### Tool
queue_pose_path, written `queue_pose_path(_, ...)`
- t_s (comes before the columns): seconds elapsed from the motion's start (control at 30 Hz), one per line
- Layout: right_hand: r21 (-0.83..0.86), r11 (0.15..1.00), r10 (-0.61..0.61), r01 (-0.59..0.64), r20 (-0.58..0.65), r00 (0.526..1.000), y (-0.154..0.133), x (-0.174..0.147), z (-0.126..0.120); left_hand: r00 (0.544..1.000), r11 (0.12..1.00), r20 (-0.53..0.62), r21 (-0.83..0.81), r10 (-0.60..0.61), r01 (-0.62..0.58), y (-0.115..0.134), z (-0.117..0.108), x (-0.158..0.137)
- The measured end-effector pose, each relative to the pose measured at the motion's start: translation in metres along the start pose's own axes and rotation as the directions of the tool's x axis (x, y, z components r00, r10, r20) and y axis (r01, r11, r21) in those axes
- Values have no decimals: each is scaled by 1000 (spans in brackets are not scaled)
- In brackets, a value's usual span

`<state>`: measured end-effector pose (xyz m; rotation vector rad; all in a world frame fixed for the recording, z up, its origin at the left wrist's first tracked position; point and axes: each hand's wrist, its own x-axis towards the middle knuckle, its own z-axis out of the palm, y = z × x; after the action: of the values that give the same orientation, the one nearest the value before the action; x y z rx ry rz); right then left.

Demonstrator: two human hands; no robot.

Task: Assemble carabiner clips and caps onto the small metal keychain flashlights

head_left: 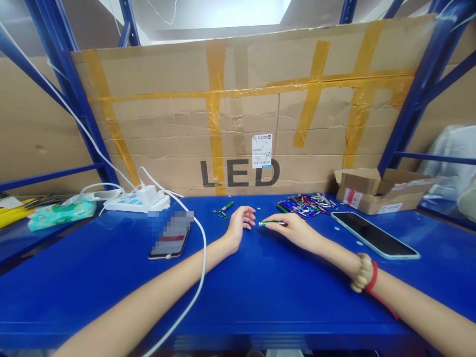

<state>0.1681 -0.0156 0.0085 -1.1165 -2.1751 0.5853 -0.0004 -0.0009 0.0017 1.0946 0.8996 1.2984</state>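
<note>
Nearest the camera, two bare forearms reach across the blue counter (260,287), a white cable (203,258) draped over the left one and a bead bracelet (362,272) with a red cord at the right wrist. The right hand (293,229) has its grip closed on a small green pen-like piece (271,223), pinched between thumb and fingertips so that its pale tip points toward the left hand. The left hand (240,223), just beside that piece on its left, rests on its edge with the fingers loosely curled and the grip open, holding nothing.

Behind the green piece and a little right lies a heap of coloured and metal parts (305,202), and right of the heap an open cardboard box (375,191). Nearer than the box, right of the piece, a dark phone (374,235) lies face up. Behind and left of the piece lie another green piece with a clip (224,209); further left a second phone (170,240) and a white power strip (137,201). A taped cardboard sheet marked LED (241,124) stands along the back.
</note>
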Motion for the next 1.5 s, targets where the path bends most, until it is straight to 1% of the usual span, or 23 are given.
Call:
queue_pose_path(0.3, -36, 999, -10, 11, 9, 1000, 0, 0, 0, 1000, 1000, -7, -2, -5, 5, -1, 0, 2)
queue_pose_path(0.67, -188, 980, 61, -69, -46, 997, -7, -3, -5, 1000, 1000, -17, -4, -12, 12, 2, 1, -1)
queue_pose_path(0.9, -137, 988, 62, -66, -36, 997, -1, -1, -1, 1000, 1000, -12, 2, -5, 5, 1, 1, 0)
queue_pose_path(1.1, -157, 985, 61, -71, -68, 996, -3, -1, -5, 1000, 1000, -15, -8, -13, 13, 1, 1, 0)
queue_pose_path(1.23, -163, 982, 86, -97, -75, 993, -4, -1, -5, 1000, 1000, -13, 5, -6, 6, 1, 1, 0)
queue_pose_path(1.5, -122, 991, 42, -47, -50, 998, -1, -1, 1, 1000, 1000, -3, -2, -11, 11, 0, 0, 1)
